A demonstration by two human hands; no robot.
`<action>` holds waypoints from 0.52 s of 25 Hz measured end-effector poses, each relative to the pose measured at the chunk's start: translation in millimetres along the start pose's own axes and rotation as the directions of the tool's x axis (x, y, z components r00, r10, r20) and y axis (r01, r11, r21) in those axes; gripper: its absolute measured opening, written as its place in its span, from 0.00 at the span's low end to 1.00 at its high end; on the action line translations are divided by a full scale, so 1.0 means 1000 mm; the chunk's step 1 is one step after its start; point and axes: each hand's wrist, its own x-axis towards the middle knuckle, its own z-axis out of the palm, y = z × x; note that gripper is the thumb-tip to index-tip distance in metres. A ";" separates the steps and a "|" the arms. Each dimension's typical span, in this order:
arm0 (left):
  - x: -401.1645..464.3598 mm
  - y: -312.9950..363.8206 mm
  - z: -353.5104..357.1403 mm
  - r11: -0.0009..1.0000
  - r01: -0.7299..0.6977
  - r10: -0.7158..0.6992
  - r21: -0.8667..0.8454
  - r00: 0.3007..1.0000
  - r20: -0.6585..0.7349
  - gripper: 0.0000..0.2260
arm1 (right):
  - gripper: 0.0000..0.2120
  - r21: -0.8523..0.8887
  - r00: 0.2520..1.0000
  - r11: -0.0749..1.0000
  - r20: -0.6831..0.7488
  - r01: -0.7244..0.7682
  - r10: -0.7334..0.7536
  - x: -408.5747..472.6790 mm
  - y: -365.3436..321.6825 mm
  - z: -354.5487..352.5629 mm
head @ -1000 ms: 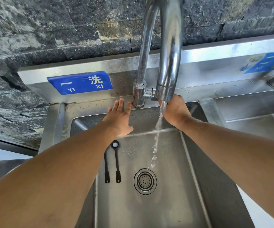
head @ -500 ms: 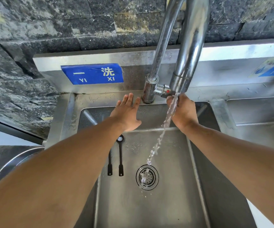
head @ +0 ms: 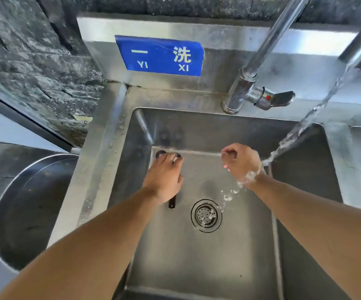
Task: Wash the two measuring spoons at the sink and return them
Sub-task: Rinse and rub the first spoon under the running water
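Two black measuring spoons lie side by side on the sink floor, mostly under my left hand [head: 164, 178]. Their round bowls [head: 160, 153] peek out past my fingertips, and one handle end [head: 172, 203] shows below my wrist. My left hand lies over them with fingers stretched forward, touching them. My right hand [head: 239, 161] hovers above the sink floor to the right, fingers loosely curled, holding nothing. Water [head: 305, 122] falls from the spout onto my right wrist and splashes.
The steel sink [head: 101, 169] has a round drain [head: 206, 215] at its middle. The faucet base [head: 242, 87] and its lever [head: 283, 97] stand at the back rim. A large metal bowl [head: 23, 213] sits left of the sink. A second basin lies to the right.
My left hand dropped from near the faucet down onto the spoons. My right hand let go of the tap lever and came down under the running water. The view tilted down and left.
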 end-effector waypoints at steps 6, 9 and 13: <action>-0.030 -0.029 0.059 0.966 0.205 -0.196 -0.158 0.978 0.071 0.14 | 0.07 -0.076 0.983 0.996 0.183 0.039 -0.025 0.004 0.016 0.055; -0.034 -0.034 0.084 0.921 0.311 -0.306 -0.233 0.950 0.058 0.11 | 0.06 -0.061 0.972 0.998 0.233 0.024 -0.009 0.007 0.025 0.087; -0.030 -0.032 0.109 0.842 0.418 -0.436 -0.342 0.899 0.024 0.06 | 0.03 0.005 0.921 0.992 0.371 -0.129 0.118 0.021 0.031 0.120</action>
